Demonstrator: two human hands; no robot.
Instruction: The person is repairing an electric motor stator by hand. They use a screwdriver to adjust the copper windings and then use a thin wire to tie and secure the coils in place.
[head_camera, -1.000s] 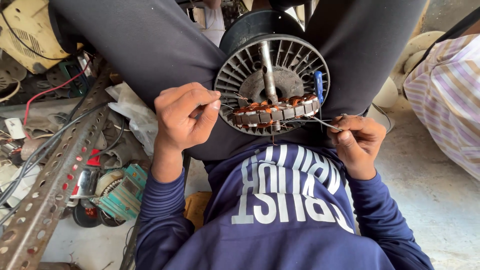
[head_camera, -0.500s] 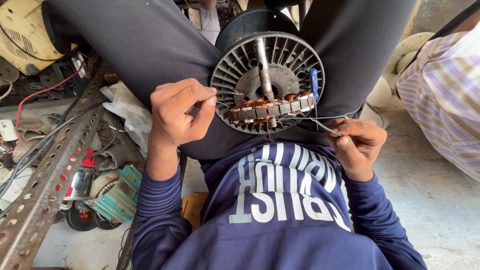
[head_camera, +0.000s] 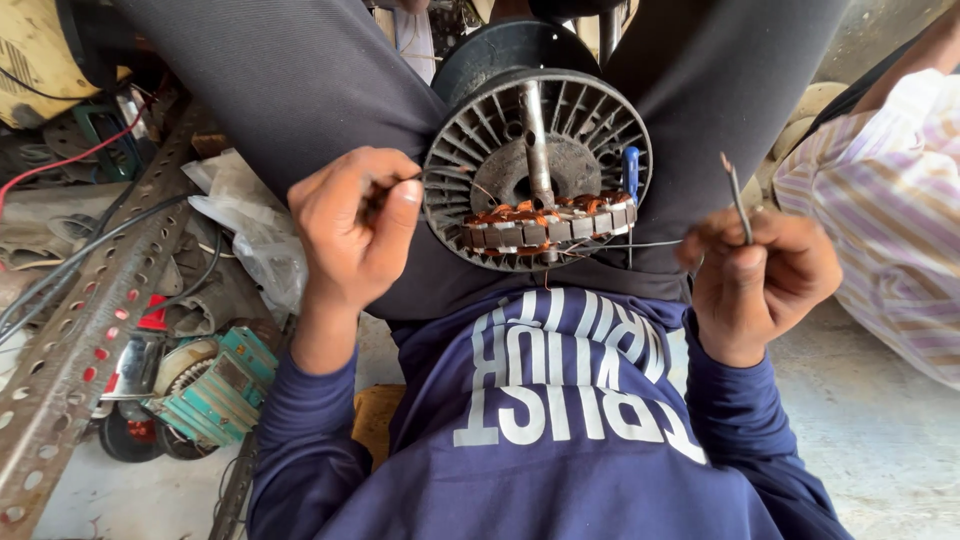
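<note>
The fan motor (head_camera: 538, 170) sits between the hands: at three o'clock from the left hand (head_camera: 352, 228), whose fingers pinch a wire (head_camera: 440, 176), and at nine o'clock from the right hand (head_camera: 762, 275), clamped on a thin tool (head_camera: 736, 198).

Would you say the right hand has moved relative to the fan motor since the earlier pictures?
Yes. The right hand has drawn outward to the right, away from the fan motor, and now holds its thin tool upright.

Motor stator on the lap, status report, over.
Left hand pinching thin wire at stator rim. Right hand gripping wire end, pulled taut. Copper windings exposed. Nothing blocking.
</note>
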